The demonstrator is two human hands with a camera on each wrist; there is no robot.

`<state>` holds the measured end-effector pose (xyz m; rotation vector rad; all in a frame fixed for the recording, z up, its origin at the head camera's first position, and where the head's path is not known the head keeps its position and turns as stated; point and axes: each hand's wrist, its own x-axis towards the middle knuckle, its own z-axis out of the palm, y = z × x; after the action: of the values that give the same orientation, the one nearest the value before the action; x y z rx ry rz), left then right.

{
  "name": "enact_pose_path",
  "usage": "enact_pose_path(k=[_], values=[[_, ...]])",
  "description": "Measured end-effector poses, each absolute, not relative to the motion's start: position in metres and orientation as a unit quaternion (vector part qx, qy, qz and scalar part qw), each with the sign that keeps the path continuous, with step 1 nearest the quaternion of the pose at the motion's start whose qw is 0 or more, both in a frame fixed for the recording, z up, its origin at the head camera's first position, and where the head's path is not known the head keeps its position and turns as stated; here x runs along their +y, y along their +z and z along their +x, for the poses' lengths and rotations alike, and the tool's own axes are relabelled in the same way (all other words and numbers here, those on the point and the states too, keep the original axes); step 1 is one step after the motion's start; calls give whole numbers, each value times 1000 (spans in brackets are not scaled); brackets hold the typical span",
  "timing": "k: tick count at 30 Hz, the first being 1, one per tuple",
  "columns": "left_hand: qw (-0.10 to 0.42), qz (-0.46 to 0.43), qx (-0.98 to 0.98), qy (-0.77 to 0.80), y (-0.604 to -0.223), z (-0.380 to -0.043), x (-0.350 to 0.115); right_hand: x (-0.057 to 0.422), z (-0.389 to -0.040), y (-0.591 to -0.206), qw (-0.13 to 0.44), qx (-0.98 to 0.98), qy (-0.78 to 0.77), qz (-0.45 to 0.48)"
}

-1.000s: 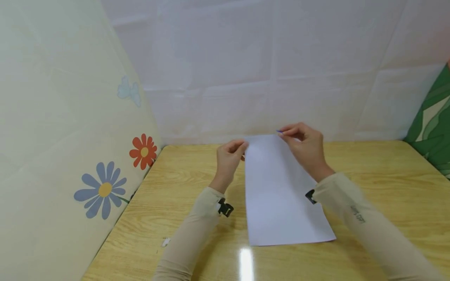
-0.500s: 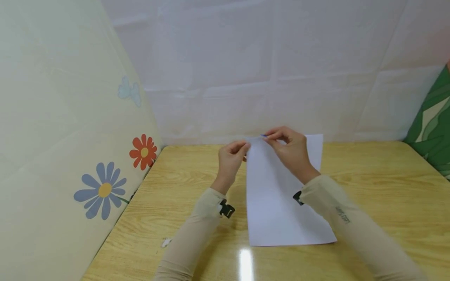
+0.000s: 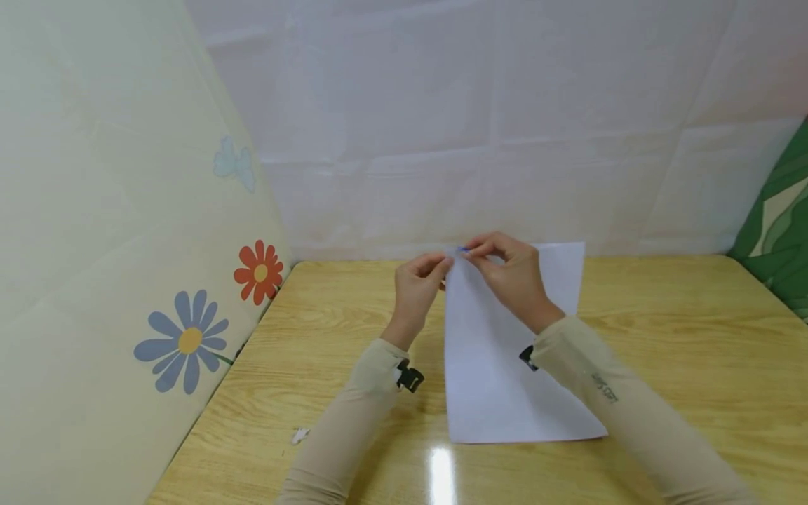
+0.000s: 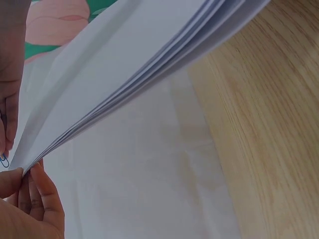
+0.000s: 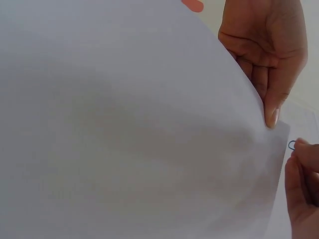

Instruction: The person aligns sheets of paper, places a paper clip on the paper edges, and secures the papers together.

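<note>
A stack of white paper sheets (image 3: pixel 499 351) is tilted up, its near edge on the table and its far edge raised. My left hand (image 3: pixel 419 291) pinches the stack near its far left corner between thumb and fingers. In the left wrist view several layered sheets (image 4: pixel 149 69) converge at that pinch. My right hand (image 3: pixel 514 277) pinches a small blue paper clip (image 5: pixel 292 145) between thumb and index finger. The clip's loop sticks out towards the corner, just beside the stack's far edge, apart from it in the right wrist view.
The wood-grain table (image 3: pixel 682 365) ends at a pale cloth backdrop (image 3: pixel 391 126). A printed panel with flowers (image 3: pixel 189 340) stands at the left. A small white mark or scrap (image 3: pixel 299 435) lies on the table left of my left forearm.
My right hand has moved left along the far edge with the paper clip, close to the corner by my left hand. The left hand and the stack have shifted slightly right.
</note>
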<state>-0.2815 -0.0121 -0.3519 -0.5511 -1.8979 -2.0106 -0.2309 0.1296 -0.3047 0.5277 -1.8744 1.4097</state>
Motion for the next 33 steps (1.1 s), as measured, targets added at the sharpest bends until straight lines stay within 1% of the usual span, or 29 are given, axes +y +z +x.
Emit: enact_pose_path(k=[7,13,21,27,33], values=[[160,-190,-675,-695,-352,-282,-11,136,-253,-325,366,-724,545,211],[158,-198,-682,-686,-351,-280,-10,139,-257,-328,366,-723,540,226],[172,-220,-689,-669,-350,-278,-11,139,-256,-326,361,-735,522,238],[175,-217,-693,-665,-351,-277,-10,143,-256,-322,365,-750,487,257],[179,-219,-697,-659,-351,-276,-9,147,-258,-317,355,-773,455,263]])
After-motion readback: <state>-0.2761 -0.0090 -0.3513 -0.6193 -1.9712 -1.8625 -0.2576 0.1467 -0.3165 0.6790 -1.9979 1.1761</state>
